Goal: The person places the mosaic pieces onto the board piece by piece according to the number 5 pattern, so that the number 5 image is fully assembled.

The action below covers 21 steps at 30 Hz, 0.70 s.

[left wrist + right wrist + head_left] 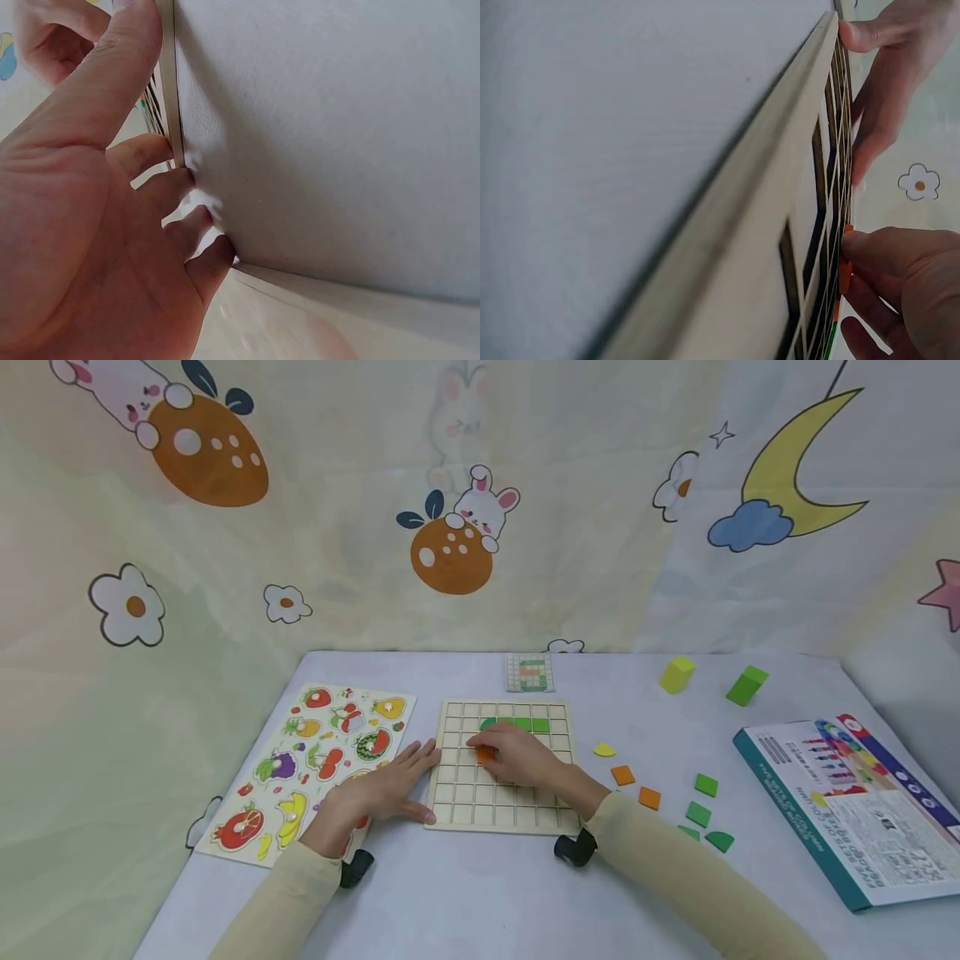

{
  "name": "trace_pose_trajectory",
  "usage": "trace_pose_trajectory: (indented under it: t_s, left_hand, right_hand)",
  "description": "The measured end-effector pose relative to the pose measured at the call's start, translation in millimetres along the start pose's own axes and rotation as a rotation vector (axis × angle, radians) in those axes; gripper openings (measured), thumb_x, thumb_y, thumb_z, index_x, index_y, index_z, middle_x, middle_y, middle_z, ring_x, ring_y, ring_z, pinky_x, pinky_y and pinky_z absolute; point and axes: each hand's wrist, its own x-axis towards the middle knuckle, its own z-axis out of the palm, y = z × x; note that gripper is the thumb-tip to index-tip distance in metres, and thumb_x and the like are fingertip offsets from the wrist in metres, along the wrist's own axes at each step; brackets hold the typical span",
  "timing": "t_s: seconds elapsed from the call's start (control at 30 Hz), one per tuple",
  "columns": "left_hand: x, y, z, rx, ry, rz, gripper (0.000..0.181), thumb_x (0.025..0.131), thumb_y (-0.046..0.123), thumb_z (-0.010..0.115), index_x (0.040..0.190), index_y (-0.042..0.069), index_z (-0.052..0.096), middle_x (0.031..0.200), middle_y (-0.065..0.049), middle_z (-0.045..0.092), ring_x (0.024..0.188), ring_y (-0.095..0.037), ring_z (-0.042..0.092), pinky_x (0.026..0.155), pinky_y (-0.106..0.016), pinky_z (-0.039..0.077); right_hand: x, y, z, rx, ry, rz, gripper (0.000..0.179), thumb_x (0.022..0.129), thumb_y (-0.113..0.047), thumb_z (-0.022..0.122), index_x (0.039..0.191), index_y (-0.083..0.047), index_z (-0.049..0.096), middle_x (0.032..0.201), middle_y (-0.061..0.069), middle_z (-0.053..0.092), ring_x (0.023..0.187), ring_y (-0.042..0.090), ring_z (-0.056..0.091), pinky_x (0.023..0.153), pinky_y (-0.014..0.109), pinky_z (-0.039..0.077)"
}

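A wooden grid board (465,806) lies on the white table in front of me. Along its left edge rests my left hand (386,785), fingers straight and spread, with the thumb at the near left corner. My right hand (525,756) is over the board's middle. Its thumb and fingers pinch an orange tile (846,259), held right at the grid in the right wrist view. Green square tiles (540,725) sit in a row near the far side of the board, with a rounded green piece (488,723) at the left end, partly behind the right hand.
Orange tiles (622,775), a yellow rounded piece (603,749) and several green pieces (699,814) lie right of the board. A small pattern card (529,675), yellow block (678,675) and green block (747,685) stand farther back. A fruit puzzle board (255,777) and box (862,827) flank the sides.
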Motion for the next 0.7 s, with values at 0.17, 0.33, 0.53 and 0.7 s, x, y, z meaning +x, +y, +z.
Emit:
trace_pose_trajectory:
  t_s: [0.17,0.33,0.53,0.7]
  left_hand:
    - [0.6,-0.8,0.9,0.01,0.009,0.001,0.099,0.08,0.045,0.074,0.156,0.014,0.02,0.165,-0.004,0.006,0.152,-0.029,0.004,0.118,-0.05,0.026]
    - [0.6,0.2,0.5,0.001,0.005,0.004,0.098,0.08,0.044,0.074,0.156,0.013,0.02,0.165,-0.004,0.005,0.152,-0.03,0.003,0.118,-0.05,0.025]
    - [-0.3,1.8,0.2,-0.006,0.003,-0.014,0.099,0.079,0.043,0.076,0.156,0.014,0.02,0.165,-0.004,0.006,0.152,-0.03,0.004,0.118,-0.051,0.024]
    - [-1.9,2.2,0.3,-0.025,0.004,-0.025,0.099,0.079,0.042,0.076,0.156,0.016,0.019,0.165,-0.002,0.007,0.153,-0.029,0.002,0.119,-0.051,0.023]
  right_hand:
    - [-0.2,1.3,2.1,-0.021,0.009,0.012,0.033,0.089,-0.011,0.069,0.121,-0.013,0.067,0.115,0.003,0.067,0.108,0.019,0.059,0.095,0.034,0.051]
    - [-1.5,3.7,2.6,-0.027,0.014,0.008,0.033,0.088,-0.012,0.07,0.121,-0.012,0.067,0.116,0.003,0.067,0.109,0.019,0.059,0.094,0.033,0.051]
    - [-11.7,6.9,-6.7,-0.005,0.008,0.075,0.035,0.088,-0.012,0.069,0.124,-0.012,0.067,0.123,0.004,0.065,0.118,0.021,0.058,0.1,0.037,0.049]
    - [-34.8,19.9,-18.2,0.03,0.034,0.105,0.035,0.088,-0.01,0.067,0.123,-0.012,0.067,0.124,0.005,0.065,0.116,0.022,0.059,0.097,0.038,0.05]
